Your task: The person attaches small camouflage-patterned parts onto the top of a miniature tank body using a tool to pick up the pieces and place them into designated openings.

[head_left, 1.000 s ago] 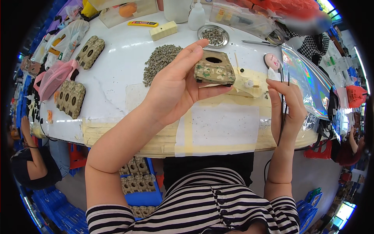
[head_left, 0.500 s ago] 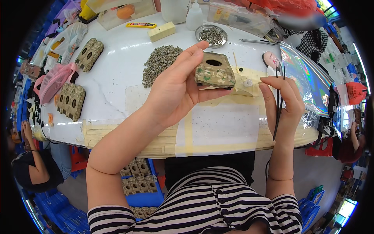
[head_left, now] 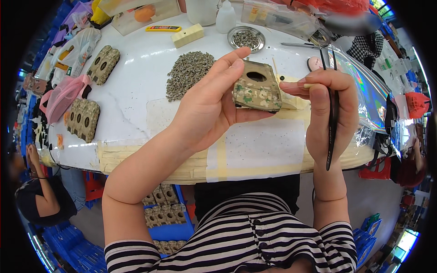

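My left hand is closed around a camouflage-patterned block with a dark oval hole in its upper face, held tilted above the table. Just right of the block, my right hand pinches a thin pale stick between thumb and fingers, its tip near the block's right edge. A pair of black tweezers is also tucked in the right hand, tips upward. Whether the stick touches the block I cannot tell. Under the hands lies a white sheet with tiny specks on it.
Beyond my left hand is a heap of small grey parts; a round metal dish holds more. Camouflage pieces lie at the left, near a pink mesh bag. A cream block and white bottle stand behind; shiny film covers the right.
The right hand has lifted the stick away from the pale surface and turned, bringing the stick to the block and the tweezers more upright. The left hand has shifted the block slightly right and tilted it.
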### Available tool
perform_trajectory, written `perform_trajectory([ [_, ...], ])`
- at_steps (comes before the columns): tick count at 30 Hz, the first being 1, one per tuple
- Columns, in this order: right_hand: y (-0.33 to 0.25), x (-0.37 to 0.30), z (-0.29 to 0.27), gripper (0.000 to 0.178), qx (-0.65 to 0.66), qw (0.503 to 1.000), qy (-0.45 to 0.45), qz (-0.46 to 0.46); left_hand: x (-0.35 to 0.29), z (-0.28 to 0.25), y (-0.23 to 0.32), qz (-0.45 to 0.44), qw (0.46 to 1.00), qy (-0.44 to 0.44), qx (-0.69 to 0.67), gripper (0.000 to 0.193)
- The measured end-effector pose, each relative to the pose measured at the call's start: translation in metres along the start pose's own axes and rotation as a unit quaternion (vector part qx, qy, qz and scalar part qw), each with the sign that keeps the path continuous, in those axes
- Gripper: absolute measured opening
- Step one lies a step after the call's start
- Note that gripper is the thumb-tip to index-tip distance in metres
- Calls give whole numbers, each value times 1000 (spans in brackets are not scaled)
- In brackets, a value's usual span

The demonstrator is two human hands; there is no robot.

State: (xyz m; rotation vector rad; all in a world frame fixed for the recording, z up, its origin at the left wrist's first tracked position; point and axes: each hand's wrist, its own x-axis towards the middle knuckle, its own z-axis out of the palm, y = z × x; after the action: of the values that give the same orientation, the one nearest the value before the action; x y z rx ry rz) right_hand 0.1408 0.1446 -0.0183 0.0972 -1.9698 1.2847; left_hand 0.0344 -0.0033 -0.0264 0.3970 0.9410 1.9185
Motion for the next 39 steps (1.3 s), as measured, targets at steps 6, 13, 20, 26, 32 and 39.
perform_trajectory([
  [6,1,-1,0,6,-22,1000,-9,3,0,-1,-1,2,1000,-5,-3,48],
  [13,2,0,1,5,-21,1000,-8,-6,0,0,-1,2,1000,-2,5,48],
  [20,3,0,-1,5,-40,999,-21,-16,1,1,-1,0,1000,3,6,49],
  [26,0,-2,-1,8,16,1000,7,24,0,2,1,-1,1000,-2,9,48],
  [32,6,-7,-17,9,-65,995,75,22,1,-1,0,16,1000,-4,20,47],
  [39,21,-11,-27,9,-352,932,17,-87,4,-2,-3,45,998,5,46,45],
])
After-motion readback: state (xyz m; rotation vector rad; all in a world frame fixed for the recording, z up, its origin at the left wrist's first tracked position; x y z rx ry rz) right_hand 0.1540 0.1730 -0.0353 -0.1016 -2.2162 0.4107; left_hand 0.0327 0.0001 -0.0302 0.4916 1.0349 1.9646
